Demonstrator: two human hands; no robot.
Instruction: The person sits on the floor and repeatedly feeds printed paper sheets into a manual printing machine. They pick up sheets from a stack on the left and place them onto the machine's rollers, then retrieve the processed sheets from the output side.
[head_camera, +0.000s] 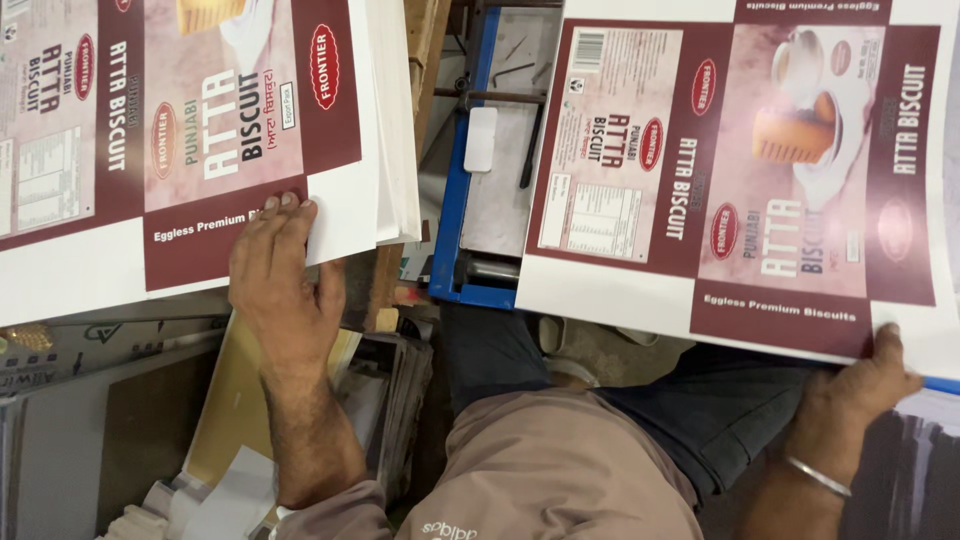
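My left hand rests on the near corner of a thick stack of printed sheets, fingers curled over the top sheet's edge. These sheets are flat maroon and white carton blanks with a biscuit picture. My right hand grips the near edge of another such printed sheet, thumb on top; this sheet lies over a blue-framed machine. A metal bangle sits on my right wrist.
A blue-framed metal machine bed lies between the two sheets, with a white block on it. Piles of cardboard and paper sit at the lower left. My legs and shirt fill the bottom centre.
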